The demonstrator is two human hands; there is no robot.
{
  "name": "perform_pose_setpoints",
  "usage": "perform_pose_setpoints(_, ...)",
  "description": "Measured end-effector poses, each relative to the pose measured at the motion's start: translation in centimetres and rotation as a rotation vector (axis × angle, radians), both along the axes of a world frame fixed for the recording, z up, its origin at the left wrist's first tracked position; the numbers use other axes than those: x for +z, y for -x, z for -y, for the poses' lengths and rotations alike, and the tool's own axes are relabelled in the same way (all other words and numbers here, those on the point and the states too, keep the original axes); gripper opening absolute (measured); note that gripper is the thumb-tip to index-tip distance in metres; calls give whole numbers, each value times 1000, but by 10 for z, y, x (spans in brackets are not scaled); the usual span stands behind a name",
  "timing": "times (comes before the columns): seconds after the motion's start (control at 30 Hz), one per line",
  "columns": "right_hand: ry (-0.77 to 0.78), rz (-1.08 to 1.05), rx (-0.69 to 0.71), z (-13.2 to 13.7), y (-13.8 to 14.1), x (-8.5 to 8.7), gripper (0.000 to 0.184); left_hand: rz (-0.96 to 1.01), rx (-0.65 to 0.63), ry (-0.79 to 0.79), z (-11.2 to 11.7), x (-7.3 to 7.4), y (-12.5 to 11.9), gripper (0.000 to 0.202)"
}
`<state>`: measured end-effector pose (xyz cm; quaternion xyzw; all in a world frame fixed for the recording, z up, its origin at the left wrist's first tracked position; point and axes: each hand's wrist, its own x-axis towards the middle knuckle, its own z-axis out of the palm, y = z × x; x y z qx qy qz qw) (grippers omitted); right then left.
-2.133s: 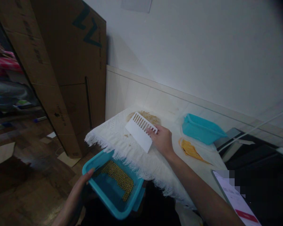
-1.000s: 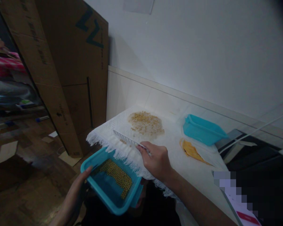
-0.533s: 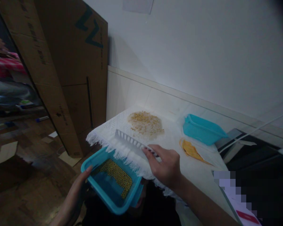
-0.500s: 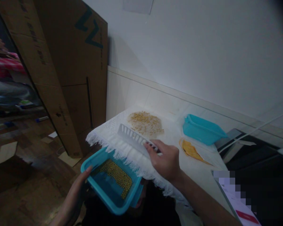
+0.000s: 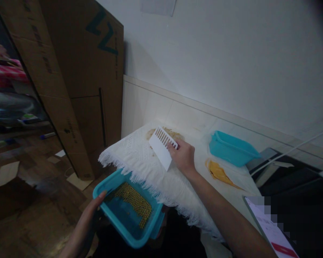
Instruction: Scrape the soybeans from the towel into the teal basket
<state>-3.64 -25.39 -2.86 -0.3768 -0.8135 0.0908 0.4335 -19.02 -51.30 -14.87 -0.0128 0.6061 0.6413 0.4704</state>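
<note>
My left hand (image 5: 89, 215) grips the rim of a blue plastic basin (image 5: 117, 225), thumb on top. The basin is tilted below the fringed edge of a white tablecloth (image 5: 126, 152), and yellow soybeans (image 5: 136, 199) lie along its upper side. In my right hand (image 5: 183, 156) is a white slotted plastic scraper (image 5: 160, 152), pinched at its slotted end. It hovers over or rests against the cloth; which of these I cannot tell. Behind it, a patch of loose soybeans (image 5: 174, 133) is partly hidden.
A second blue basin (image 5: 233, 148) stands at the table's right rear, beside a crumpled yellow-orange piece (image 5: 219, 172). A tall cardboard box (image 5: 88, 71) borders the left side. A white cable (image 5: 293, 147) crosses at right. Another person's red-checked sleeve (image 5: 8, 73) shows far left.
My right hand has moved the scraper away from the fringed edge to the soybean patch and turned it, so its flat face shows. The basin in my left hand has barely shifted.
</note>
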Motion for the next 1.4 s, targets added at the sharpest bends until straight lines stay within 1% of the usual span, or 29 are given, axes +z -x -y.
perform_pose_setpoints(0.07, 4, -1, 7, 0, 1, 1, 26, 15, 15, 11, 0, -4, 2, 66)
perform_pose_setpoints(0.23, 5, 29, 23, 1, 5, 0, 26, 31, 57, 0, 1, -18, 8, 72)
perform_pose_setpoints(0.3, 6, 31, 30, 1, 7, -1, 25, 39, 48, -5, 1, -21, 9, 75)
perform_pose_setpoints(0.5, -2, 16, 44, 5, 12, -1, 25, 26, 23, 12, 1, -14, 6, 80)
perform_pose_setpoints(0.63, 8, 9, 83, 12, 12, -1, 26, 51, 18, 11, 0, -9, 3, 80)
perform_pose_setpoints(0.73, 25, -16, 121, 15, 9, 0, 26, 45, 12, 0, -1, -7, 3, 78)
perform_pose_setpoints(0.9, 10, -64, 93, 10, 2, 2, 27, 28, -18, -15, 1, -10, 4, 85)
perform_pose_setpoints(1.03, 8, -13, 102, 7, 2, 0, 30, 23, 5, -22, 2, -12, 5, 82)
perform_pose_setpoints(1.2, 26, -7, 118, 11, 7, -4, 25, 41, 44, 0, 2, -14, 6, 81)
perform_pose_setpoints(1.3, 26, -6, 139, 14, 11, -5, 24, 30, 54, 26, 2, -18, 9, 80)
perform_pose_setpoints(1.4, 29, -6, 154, 18, 17, -5, 24, 40, 51, 20, 2, -26, 12, 80)
